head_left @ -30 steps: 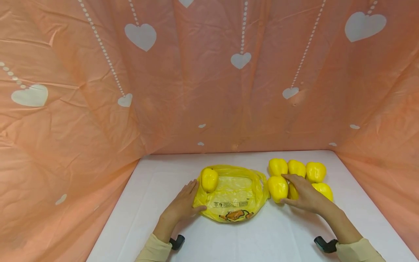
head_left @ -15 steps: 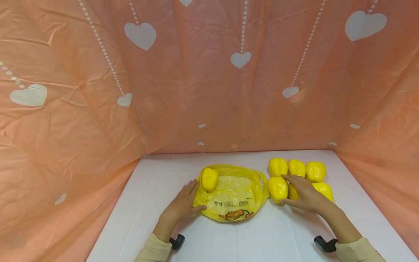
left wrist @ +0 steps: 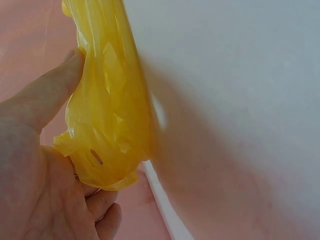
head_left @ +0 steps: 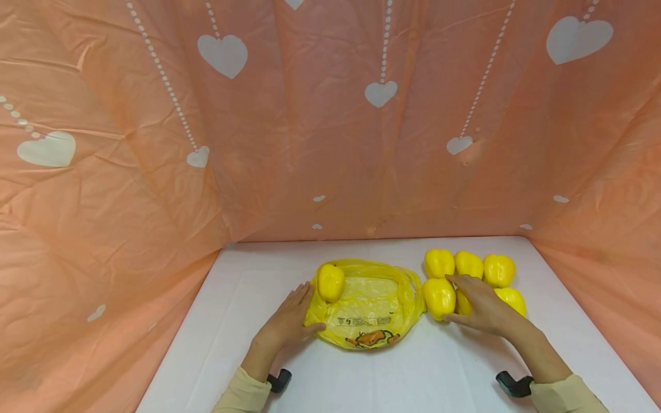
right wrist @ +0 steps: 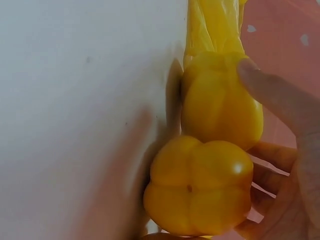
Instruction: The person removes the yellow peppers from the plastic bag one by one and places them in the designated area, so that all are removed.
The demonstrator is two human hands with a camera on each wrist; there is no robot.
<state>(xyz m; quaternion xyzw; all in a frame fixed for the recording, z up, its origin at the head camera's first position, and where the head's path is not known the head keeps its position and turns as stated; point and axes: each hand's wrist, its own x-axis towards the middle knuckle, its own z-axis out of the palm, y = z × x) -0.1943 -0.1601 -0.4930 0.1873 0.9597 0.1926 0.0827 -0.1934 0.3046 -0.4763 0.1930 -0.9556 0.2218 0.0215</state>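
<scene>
In the head view, a yellow plastic bag [head_left: 368, 304] lies spread flat on the white table. One yellow bell pepper [head_left: 330, 283] sits at its upper left; whether inside or on top I cannot tell. My left hand [head_left: 286, 320] rests against the bag's left edge, its thumb along the plastic in the left wrist view. My right hand [head_left: 477, 307] is spread over the pepper group, thumb and index finger reaching the near-left bell pepper [head_left: 439, 299]. Its thumb touches the upper pepper [right wrist: 220, 102] in the right wrist view. Another pepper [right wrist: 200, 187] lies beside the palm.
Behind the right hand, several yellow bell peppers [head_left: 469, 264] stand in a row, and one more pepper [head_left: 512, 301] lies to its right. An orange curtain [head_left: 361, 189] with white hearts walls the back and sides of the white table [head_left: 413, 373].
</scene>
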